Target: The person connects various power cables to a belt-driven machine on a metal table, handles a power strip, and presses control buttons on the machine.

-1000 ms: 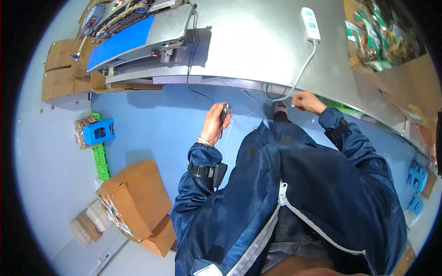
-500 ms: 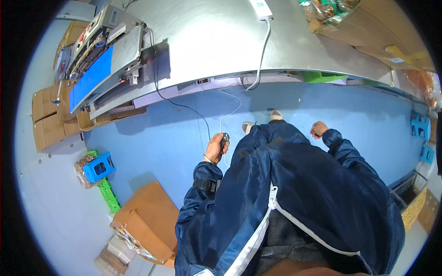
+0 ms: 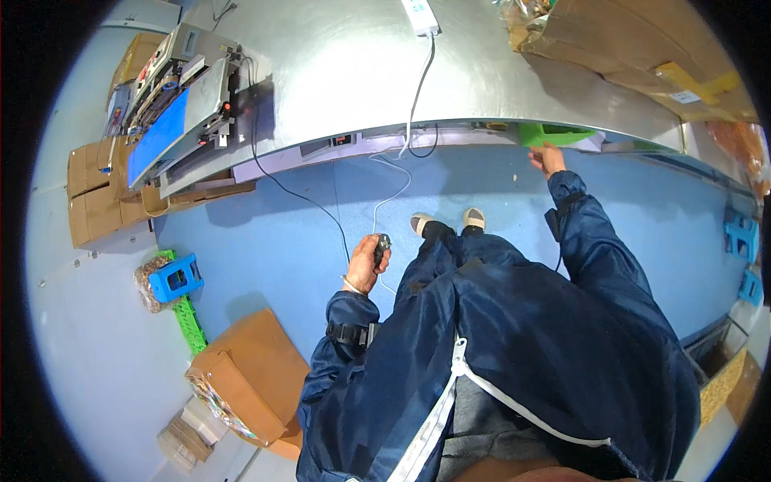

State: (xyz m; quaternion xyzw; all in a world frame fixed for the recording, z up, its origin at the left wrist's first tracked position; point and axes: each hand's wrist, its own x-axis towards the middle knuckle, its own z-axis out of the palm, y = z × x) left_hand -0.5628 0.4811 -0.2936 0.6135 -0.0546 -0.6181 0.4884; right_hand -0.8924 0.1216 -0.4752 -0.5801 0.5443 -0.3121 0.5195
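Note:
My left hand (image 3: 366,267) is closed round a black plug (image 3: 382,247), held above the blue floor; a thin black cord (image 3: 309,198) runs from the machine down to this hand. My right hand (image 3: 549,160) is stretched forward close to the table's near edge, its fingers apart with nothing seen in them. Just beyond it, a green crate (image 3: 554,135) shows under the tabletop. On the steel table (image 3: 337,72) lies a white power strip (image 3: 420,16), whose pale cable (image 3: 421,76) hangs over the edge toward the floor.
A machine with a blue belt (image 3: 165,132) stands at the table's left. An open cardboard box (image 3: 626,40) sits at the far right. A closed brown carton (image 3: 257,369) and a blue stool (image 3: 177,278) are on my left; a white cord (image 3: 384,201) trails across the floor.
My right hand has moved forward from beside my body to the table edge by the green crate, and its fingers have opened. The plug stays in my left hand.

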